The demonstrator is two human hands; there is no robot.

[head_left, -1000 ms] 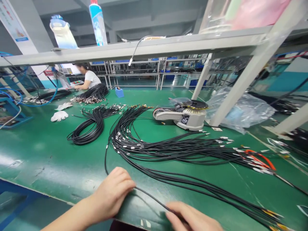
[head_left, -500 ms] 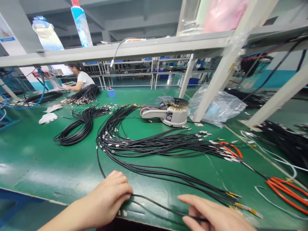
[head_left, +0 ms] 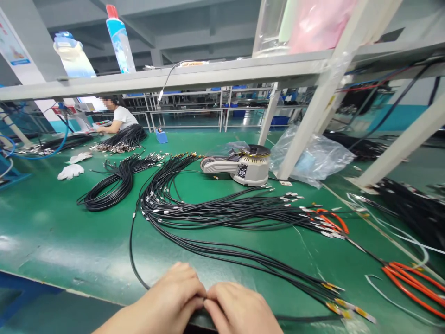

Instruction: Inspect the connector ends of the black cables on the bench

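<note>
My left hand (head_left: 170,297) and my right hand (head_left: 239,308) meet at the front edge of the green workbench (head_left: 52,241), fingertips together. Both pinch a single black cable (head_left: 134,264), which loops out to the left and runs off to the right below my right hand. The pinched spot is hidden by my fingers. Just beyond my hands lies a large spread of thin black cables (head_left: 222,213) with metal-tipped ends. Some of their ends, banded in yellow (head_left: 337,305), lie to my right.
An automatic tape dispenser (head_left: 239,164) and a plastic bag (head_left: 313,155) stand beyond the cables. To the left lie a coiled black cable bundle (head_left: 111,188) and white gloves (head_left: 71,171). Orange cables (head_left: 413,283) lie right. A co-worker (head_left: 120,118) works at the far end, under a grey shelf (head_left: 208,69).
My right hand has slid left along the cable and now meets my left hand. The cable's loop has swung further left, and the view has shifted slightly.
</note>
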